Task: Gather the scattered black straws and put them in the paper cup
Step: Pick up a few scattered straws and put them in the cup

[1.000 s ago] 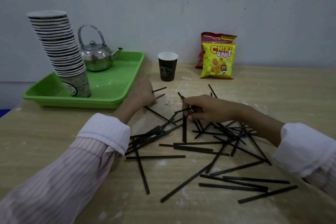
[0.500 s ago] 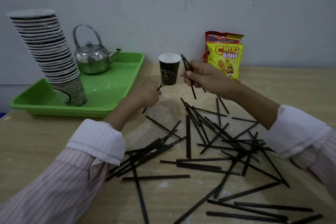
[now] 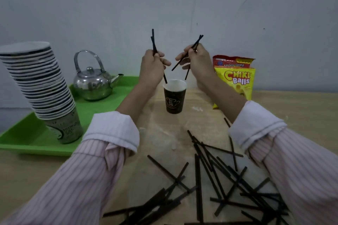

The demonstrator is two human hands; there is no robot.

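Dark paper cup (image 3: pixel 174 99) upright; black straws (image 3: pixel 210 184) crisscrossed nearby; others, perhaps four, above rim.

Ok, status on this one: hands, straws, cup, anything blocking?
Left hand grips straws, tips at the paper cup rim. Right hand grips more straws just above it. Many loose straws on the table. Cup mouth unobstructed.

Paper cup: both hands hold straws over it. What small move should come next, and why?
Probably lower both hands slightly and release. The left hand grips a straw bundle whose tip is at the paper cup rim; the right hand pinches tilted straws ending just above it. Loose straws wait on the table.
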